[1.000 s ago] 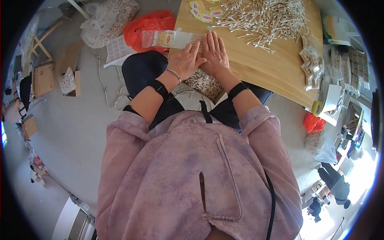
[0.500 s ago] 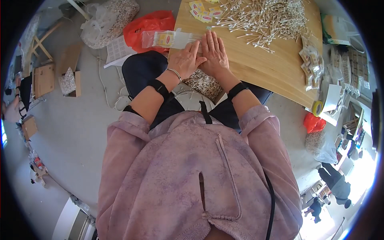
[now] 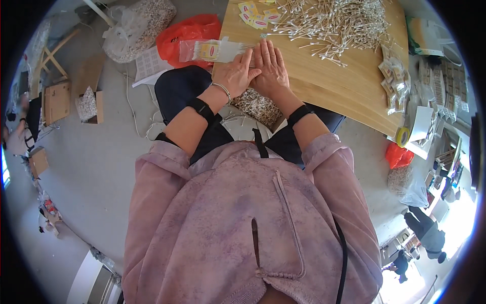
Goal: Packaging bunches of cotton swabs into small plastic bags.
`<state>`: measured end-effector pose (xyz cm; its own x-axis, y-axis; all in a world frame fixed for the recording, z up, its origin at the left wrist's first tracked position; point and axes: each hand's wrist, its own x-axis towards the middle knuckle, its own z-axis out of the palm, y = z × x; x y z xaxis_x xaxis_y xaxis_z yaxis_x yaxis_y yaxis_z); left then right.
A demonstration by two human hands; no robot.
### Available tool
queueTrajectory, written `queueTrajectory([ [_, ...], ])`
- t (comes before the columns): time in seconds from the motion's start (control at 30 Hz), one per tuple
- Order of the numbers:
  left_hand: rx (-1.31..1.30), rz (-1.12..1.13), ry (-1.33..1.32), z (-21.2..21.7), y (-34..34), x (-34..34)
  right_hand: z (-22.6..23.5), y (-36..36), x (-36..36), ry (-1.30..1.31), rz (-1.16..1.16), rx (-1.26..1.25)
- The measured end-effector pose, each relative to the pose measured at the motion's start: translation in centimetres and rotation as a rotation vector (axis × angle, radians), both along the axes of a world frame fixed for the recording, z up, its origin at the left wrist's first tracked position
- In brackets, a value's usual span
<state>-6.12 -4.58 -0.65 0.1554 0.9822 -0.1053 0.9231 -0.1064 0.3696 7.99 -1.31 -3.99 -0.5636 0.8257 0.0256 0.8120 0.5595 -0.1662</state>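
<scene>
At the near left corner of the wooden table (image 3: 324, 76), both my hands lie palm down with fingers stretched out, side by side. My left hand (image 3: 233, 76) rests at the right end of a clear plastic packet strip (image 3: 230, 49), its thumb touching my right hand (image 3: 272, 68). Some white cotton swabs show just above the left fingers; whatever is under the palms is hidden. Further left on the strip, a packet of cotton swabs with a yellow label (image 3: 207, 50) sticks out past the table edge. Below my hands, an open box of cotton swabs (image 3: 257, 107) stands between my legs.
A large pile of loose cotton swabs (image 3: 349, 25) covers the table's far side, with yellow cards (image 3: 253, 15) to its left. Filled packets (image 3: 394, 78) lie at the right edge near a tape roll (image 3: 402, 137). A red bag (image 3: 190, 35) and a swab-filled bag (image 3: 144, 30) are at the left.
</scene>
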Motion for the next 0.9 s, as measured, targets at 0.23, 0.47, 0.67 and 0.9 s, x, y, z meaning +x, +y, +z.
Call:
queueTrajectory([
  [0.23, -0.026, 0.039, -0.090, -0.4, 0.0, 0.0, 0.2, 0.0, 0.0, 0.050, -0.002, -0.014],
  [0.47, -0.013, 0.006, 0.005, 0.0, 0.2, 0.0, -0.2, -0.1, 0.0, 0.078, 0.000, 0.022],
  [0.67, 0.010, 0.037, -0.070, -0.1, 0.7, -0.1, -0.6, 0.1, 0.0, 0.071, -0.004, 0.067],
  [0.9, -0.089, 0.004, -0.046, -0.9, 1.5, -0.7, -0.3, 0.0, -0.1, 0.117, -0.001, 0.066],
])
